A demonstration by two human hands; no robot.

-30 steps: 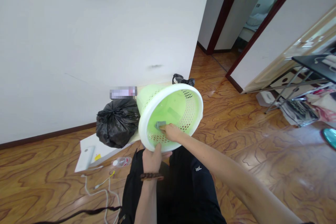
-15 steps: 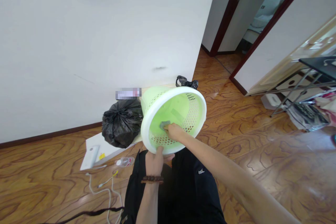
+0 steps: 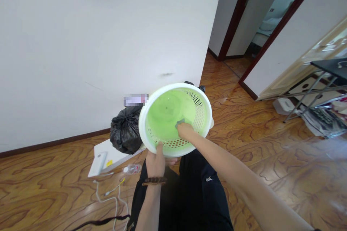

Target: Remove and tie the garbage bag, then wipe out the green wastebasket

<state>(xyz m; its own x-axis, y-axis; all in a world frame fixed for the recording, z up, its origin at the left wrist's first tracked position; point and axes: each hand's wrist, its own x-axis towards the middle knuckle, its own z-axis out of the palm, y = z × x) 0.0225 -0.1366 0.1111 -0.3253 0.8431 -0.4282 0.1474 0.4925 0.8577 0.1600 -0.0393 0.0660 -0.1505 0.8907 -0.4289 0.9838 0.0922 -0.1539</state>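
A light green plastic basket (image 3: 173, 110) with a white rim and rows of holes is tilted so its mouth faces me. My left hand (image 3: 156, 162) grips the near rim, thumb inside and fingers beneath. Deep inside the basket, my right hand (image 3: 185, 130) is closed on a grey cloth (image 3: 179, 122), which is against the inner wall. Most of the cloth is hidden by the fingers.
Left of the basket, a tied black garbage bag (image 3: 126, 129) sits on a white box (image 3: 116, 155). A plastic bottle (image 3: 132, 169) and white cables (image 3: 116, 197) lie on the wooden floor. Another black bag (image 3: 201, 88) shows behind the basket. A folding table (image 3: 332, 68) stands at the right.
The basket has turned so its mouth faces more toward me, showing its bottom. My right hand has moved rightward inside it with the cloth. My left hand still holds the rim.
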